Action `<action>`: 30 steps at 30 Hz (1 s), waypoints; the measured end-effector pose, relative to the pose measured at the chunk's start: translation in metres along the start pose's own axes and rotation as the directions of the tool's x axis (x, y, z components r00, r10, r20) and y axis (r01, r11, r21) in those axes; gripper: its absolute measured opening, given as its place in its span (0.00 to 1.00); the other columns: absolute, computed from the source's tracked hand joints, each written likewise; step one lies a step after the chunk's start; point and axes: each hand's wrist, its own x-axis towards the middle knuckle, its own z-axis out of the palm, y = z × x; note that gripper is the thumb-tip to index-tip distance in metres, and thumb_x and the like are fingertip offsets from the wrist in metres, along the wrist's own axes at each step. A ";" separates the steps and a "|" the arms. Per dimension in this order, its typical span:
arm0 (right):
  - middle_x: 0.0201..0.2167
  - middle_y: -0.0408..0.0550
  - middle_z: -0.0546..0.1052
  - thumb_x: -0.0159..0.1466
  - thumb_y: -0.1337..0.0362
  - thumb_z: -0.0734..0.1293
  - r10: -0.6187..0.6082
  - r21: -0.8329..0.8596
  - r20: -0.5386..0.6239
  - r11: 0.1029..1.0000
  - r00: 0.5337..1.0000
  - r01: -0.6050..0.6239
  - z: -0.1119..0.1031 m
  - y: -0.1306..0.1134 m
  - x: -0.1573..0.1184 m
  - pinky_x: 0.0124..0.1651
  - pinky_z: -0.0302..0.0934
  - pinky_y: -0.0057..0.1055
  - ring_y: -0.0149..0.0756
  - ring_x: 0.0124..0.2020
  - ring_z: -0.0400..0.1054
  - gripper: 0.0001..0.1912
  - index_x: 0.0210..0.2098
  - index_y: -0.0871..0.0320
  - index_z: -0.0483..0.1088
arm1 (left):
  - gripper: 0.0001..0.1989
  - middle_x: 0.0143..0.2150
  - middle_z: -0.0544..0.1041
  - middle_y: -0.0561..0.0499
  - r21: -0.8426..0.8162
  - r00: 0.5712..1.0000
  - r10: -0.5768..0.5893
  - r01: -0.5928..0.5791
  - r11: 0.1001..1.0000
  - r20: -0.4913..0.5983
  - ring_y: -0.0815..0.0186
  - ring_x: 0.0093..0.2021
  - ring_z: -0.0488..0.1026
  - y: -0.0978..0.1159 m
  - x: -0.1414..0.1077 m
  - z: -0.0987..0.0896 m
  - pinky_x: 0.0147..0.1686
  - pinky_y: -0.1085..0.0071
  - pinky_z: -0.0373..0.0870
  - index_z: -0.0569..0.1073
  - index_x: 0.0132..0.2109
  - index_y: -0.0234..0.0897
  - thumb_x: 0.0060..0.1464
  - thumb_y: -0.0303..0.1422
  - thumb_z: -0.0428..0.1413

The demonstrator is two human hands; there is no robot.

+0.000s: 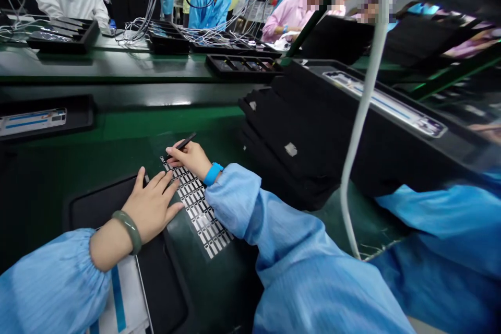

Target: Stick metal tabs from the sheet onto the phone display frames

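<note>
My right hand (191,158), with a blue band at the wrist, pinches a slim black tool (187,141) that looks like tweezers. Its tip end is hidden by the fingers, over the top of a clear sheet of black-and-white stickers (198,203). My left hand (153,203), wearing a green bangle, lies with fingers spread at the sheet's left edge and holds nothing. Beneath the left hand and forearm is a black tray (172,292). A white panel with a blue strip (123,292) lies in it, partly covered by my sleeve.
Stacked black trays (289,115) rise to the right, the top one bearing a long panel (387,104). A white cable (362,115) hangs in front of them. Another tray (80,128) with a panel sits at left. Across the bench are trays, cables and several people.
</note>
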 end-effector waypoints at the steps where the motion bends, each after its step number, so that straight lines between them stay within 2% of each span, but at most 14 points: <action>1: 0.21 0.41 0.73 0.55 0.64 0.71 0.005 0.005 -0.010 1.000 1.000 -0.005 0.000 0.000 0.000 0.29 0.71 0.23 0.28 0.25 0.74 0.10 0.30 0.62 0.66 | 0.24 0.61 0.64 0.39 -0.010 1.000 -0.003 0.003 1.000 0.000 0.51 0.62 0.59 0.000 -0.001 0.000 0.60 0.37 0.41 0.65 0.59 0.36 0.61 0.44 0.42; 9: 0.20 0.40 0.72 0.58 0.70 0.68 0.063 0.079 -0.031 0.995 0.998 -0.061 0.006 -0.005 0.005 0.26 0.70 0.20 0.26 0.22 0.72 0.05 0.30 0.62 0.65 | 0.22 0.61 0.66 0.40 -0.106 0.999 -0.027 0.024 0.994 -0.024 0.51 0.62 0.60 -0.002 -0.002 0.001 0.61 0.39 0.38 0.66 0.57 0.36 0.60 0.41 0.45; 15: 0.26 0.44 0.77 0.62 0.69 0.65 0.106 0.219 0.068 0.968 0.992 -0.118 -0.002 -0.023 -0.005 0.27 0.68 0.14 0.22 0.23 0.72 0.02 0.33 0.62 0.67 | 0.19 0.58 0.69 0.42 -0.236 0.995 -0.055 0.034 0.971 -0.082 0.54 0.59 0.63 -0.007 -0.001 -0.001 0.62 0.41 0.39 0.68 0.54 0.39 0.58 0.40 0.48; 18: 0.27 0.43 0.78 0.61 0.67 0.66 0.027 0.343 0.145 0.936 0.989 -0.076 0.002 -0.033 -0.020 0.27 0.68 0.14 0.21 0.23 0.72 0.04 0.33 0.61 0.66 | 0.19 0.54 0.72 0.44 -0.336 0.980 -0.135 0.081 0.938 -0.143 0.58 0.55 0.67 -0.016 -0.004 -0.014 0.60 0.50 0.54 0.68 0.52 0.39 0.59 0.42 0.46; 20: 0.27 0.43 0.78 0.59 0.65 0.69 -0.037 0.399 0.195 0.916 0.980 -0.045 0.010 -0.037 -0.030 0.27 0.68 0.15 0.23 0.24 0.73 0.07 0.35 0.60 0.67 | 0.20 0.49 0.74 0.45 -0.404 0.954 -0.235 0.145 0.903 -0.184 0.62 0.49 0.71 -0.022 -0.009 -0.026 0.51 0.60 0.66 0.67 0.51 0.37 0.61 0.44 0.42; 22: 0.28 0.43 0.78 0.55 0.63 0.71 -0.071 0.399 0.230 0.916 0.971 -0.028 0.022 -0.039 -0.040 0.28 0.69 0.17 0.24 0.25 0.73 0.12 0.36 0.60 0.67 | 0.19 0.43 0.75 0.47 -0.532 0.913 -0.366 0.221 0.817 -0.183 0.64 0.42 0.73 -0.027 -0.017 -0.036 0.42 0.67 0.69 0.68 0.47 0.37 0.61 0.45 0.42; 24: 0.28 0.42 0.78 0.53 0.61 0.73 -0.100 0.362 0.260 0.932 0.960 -0.001 0.033 -0.039 -0.047 0.28 0.69 0.19 0.26 0.25 0.74 0.17 0.38 0.60 0.68 | 0.18 0.37 0.75 0.51 -0.655 0.864 -0.486 0.293 0.696 -0.129 0.65 0.38 0.73 -0.029 -0.026 -0.044 0.38 0.70 0.68 0.69 0.41 0.38 0.59 0.47 0.44; 26: 0.28 0.42 0.78 0.52 0.59 0.73 -0.144 0.296 0.294 0.954 0.945 0.053 0.042 -0.040 -0.053 0.29 0.69 0.21 0.27 0.26 0.74 0.19 0.39 0.60 0.68 | 0.17 0.32 0.74 0.53 -0.700 0.833 -0.548 0.352 0.621 -0.068 0.66 0.35 0.71 -0.031 -0.036 -0.047 0.35 0.71 0.66 0.70 0.37 0.39 0.56 0.48 0.47; 30: 0.26 0.42 0.77 0.53 0.60 0.72 -0.197 0.158 0.402 0.977 0.894 0.144 0.052 -0.040 -0.061 0.30 0.68 0.23 0.27 0.26 0.73 0.17 0.40 0.61 0.70 | 0.17 0.29 0.72 0.55 -0.631 0.856 -0.514 0.375 0.679 -0.044 0.68 0.30 0.67 -0.033 -0.055 -0.048 0.31 0.72 0.63 0.69 0.34 0.40 0.56 0.47 0.47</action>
